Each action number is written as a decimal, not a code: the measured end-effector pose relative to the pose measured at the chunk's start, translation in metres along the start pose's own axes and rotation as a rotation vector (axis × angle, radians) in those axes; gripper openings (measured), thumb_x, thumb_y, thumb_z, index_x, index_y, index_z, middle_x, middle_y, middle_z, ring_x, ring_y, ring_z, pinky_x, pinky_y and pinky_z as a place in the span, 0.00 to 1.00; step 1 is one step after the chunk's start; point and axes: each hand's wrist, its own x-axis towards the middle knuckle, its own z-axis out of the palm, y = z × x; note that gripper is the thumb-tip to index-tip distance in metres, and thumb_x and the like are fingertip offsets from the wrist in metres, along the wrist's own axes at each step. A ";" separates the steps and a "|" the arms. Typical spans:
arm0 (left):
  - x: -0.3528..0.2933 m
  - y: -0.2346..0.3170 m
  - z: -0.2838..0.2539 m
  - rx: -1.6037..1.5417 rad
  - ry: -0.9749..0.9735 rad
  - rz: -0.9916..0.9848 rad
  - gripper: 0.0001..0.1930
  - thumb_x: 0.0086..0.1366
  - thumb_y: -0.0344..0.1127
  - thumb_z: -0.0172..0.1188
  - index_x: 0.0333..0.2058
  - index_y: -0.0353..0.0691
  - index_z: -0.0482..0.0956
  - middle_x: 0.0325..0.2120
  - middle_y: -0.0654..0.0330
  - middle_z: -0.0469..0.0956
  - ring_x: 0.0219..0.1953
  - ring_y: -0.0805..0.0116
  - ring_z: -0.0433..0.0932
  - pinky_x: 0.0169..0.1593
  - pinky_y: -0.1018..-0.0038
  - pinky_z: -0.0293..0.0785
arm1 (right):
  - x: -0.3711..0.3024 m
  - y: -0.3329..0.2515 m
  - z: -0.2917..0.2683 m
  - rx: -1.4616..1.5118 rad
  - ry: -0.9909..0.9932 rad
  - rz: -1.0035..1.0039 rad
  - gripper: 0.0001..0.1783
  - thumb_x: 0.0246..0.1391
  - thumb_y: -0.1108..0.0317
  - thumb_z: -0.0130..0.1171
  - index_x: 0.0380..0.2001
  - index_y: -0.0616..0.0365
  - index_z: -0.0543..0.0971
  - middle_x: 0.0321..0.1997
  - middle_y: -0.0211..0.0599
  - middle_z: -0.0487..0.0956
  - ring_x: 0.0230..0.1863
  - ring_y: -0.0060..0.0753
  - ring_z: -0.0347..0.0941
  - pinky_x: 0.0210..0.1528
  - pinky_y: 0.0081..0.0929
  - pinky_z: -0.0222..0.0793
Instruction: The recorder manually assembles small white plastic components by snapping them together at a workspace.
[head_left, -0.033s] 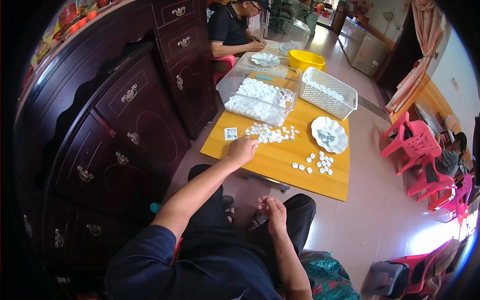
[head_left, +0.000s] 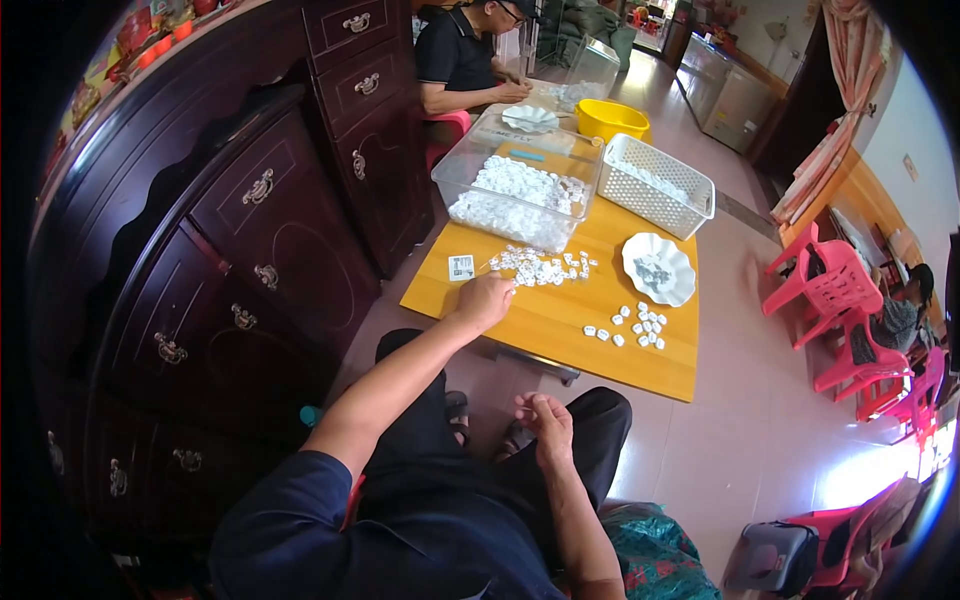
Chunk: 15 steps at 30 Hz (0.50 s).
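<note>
Over the near edge of the wooden table, my left hand (head_left: 485, 302) reaches to a loose pile of small white pieces (head_left: 538, 268). Its fingers are closed, with a small white piece at the fingertips. My right hand (head_left: 548, 428) is above my lap with thumb and fingers brought together; whatever they hold is too small to make out. A small white square card with a dark print (head_left: 461, 267) lies left of the pile. Several white pieces with dark marks (head_left: 645, 325) are spread at the right, below a scalloped white dish (head_left: 659, 270) with small greyish bits in it.
Behind the pile stands a clear plastic bin (head_left: 520, 190) of white pieces, beside a white perforated basket (head_left: 657, 190) and a yellow basin (head_left: 612, 120). A co-worker (head_left: 465, 65) sits at the far end. Dark cabinets (head_left: 250, 230) flank the left; pink chairs (head_left: 830, 275) stand right.
</note>
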 end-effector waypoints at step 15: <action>-0.033 0.045 -0.010 -0.455 -0.273 0.046 0.05 0.57 0.33 0.65 0.28 0.38 0.84 0.24 0.55 0.84 0.27 0.64 0.84 0.34 0.68 0.79 | 0.001 -0.004 0.001 0.015 0.056 -0.055 0.10 0.68 0.63 0.54 0.43 0.58 0.80 0.41 0.33 0.84 0.34 0.21 0.78 0.36 0.17 0.72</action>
